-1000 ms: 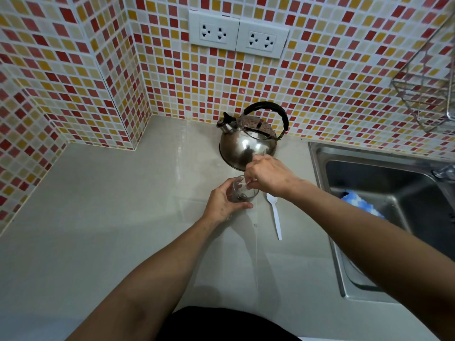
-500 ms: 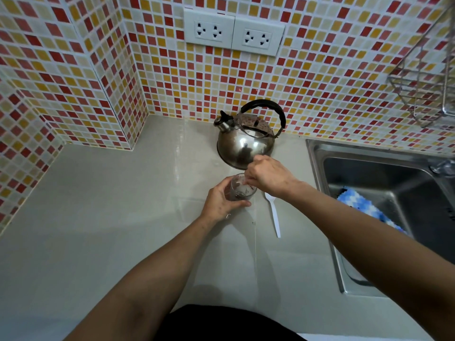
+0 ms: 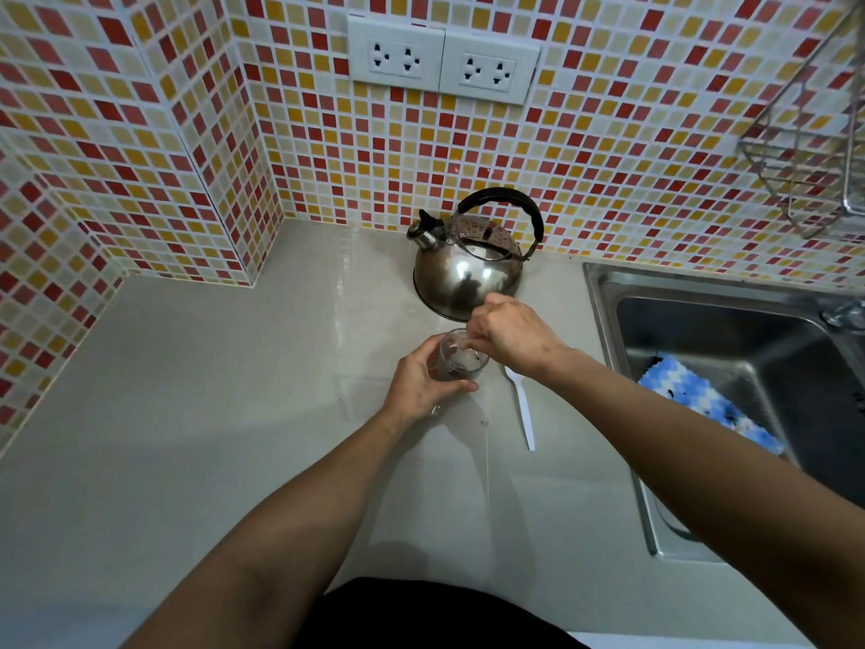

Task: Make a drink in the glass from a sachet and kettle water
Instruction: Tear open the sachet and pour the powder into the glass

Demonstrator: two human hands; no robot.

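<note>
A small clear glass (image 3: 461, 360) stands on the grey counter (image 3: 210, 414), just in front of the steel kettle (image 3: 468, 274) with its black handle. My left hand (image 3: 421, 384) wraps around the glass from the left. My right hand (image 3: 512, 337) hovers over the rim with its fingers pinched on a small thin item that looks like the sachet (image 3: 490, 299); most of it is hidden by the fingers. Something pale and something dark show inside the glass. A white plastic spoon (image 3: 523, 405) lies on the counter to the right of the glass.
A steel sink (image 3: 604, 292) opens at the right with a blue-and-white cloth (image 3: 692, 405) in it. A wire rack (image 3: 805, 147) hangs on the tiled wall at the upper right. Two wall sockets (image 3: 442, 58) sit above the kettle. A tiled corner juts out at the left.
Both hands stay at the glass. My right hand has shifted slightly over the rim. The view has drifted a little; kettle and spoon have not moved.
</note>
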